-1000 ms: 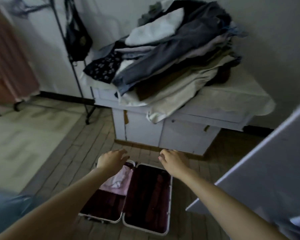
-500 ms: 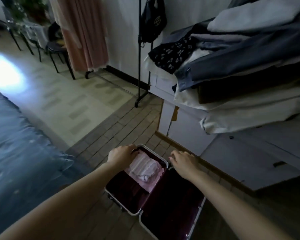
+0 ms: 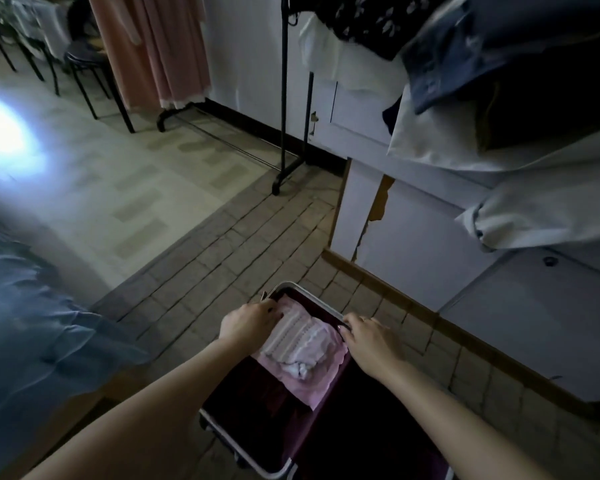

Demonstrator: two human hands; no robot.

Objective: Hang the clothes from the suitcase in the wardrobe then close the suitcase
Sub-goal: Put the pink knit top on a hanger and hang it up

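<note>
Both hands, left hand (image 3: 248, 322) and right hand (image 3: 368, 336), grasp the folded pink garment (image 3: 300, 351) lying between them in the open suitcase (image 3: 257, 403), with hanging and closing apparently still ahead.

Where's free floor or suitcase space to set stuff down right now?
Free: the pale floor between the blue bedding and the black rack stand; the brick tiles between suitcase and rack base. Crowded: the suitcase's far end, where left hand and right hand flank the pink garment, and the clothes-piled cabinet.
</note>
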